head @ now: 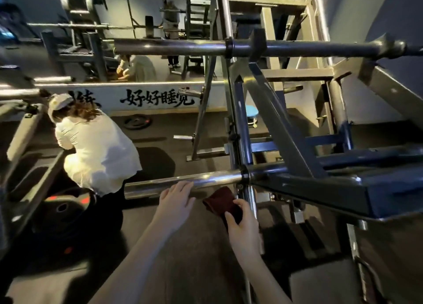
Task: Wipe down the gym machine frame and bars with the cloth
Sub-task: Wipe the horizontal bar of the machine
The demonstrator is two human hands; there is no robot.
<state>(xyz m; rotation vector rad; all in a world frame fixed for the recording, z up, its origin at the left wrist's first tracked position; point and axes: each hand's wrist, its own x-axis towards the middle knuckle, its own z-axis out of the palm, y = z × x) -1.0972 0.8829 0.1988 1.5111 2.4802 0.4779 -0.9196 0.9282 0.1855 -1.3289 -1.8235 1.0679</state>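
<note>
Resting with straight fingers on the shiny chrome horizontal bar (183, 182) is the left hand (176, 200), while the right hand (243, 225) pinches a folded dark maroon cloth (220, 201) just beside the dark blue machine frame (320, 189).

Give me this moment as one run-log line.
left hand: rests on lower chrome bar | right hand: grips dark red cloth just below that bar | cloth-bar contact: cannot tell

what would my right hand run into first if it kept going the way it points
Most likely the lower chrome bar, just left of its collar; the dark red cloth the right hand holds would touch first. Depth is unclear.
</note>
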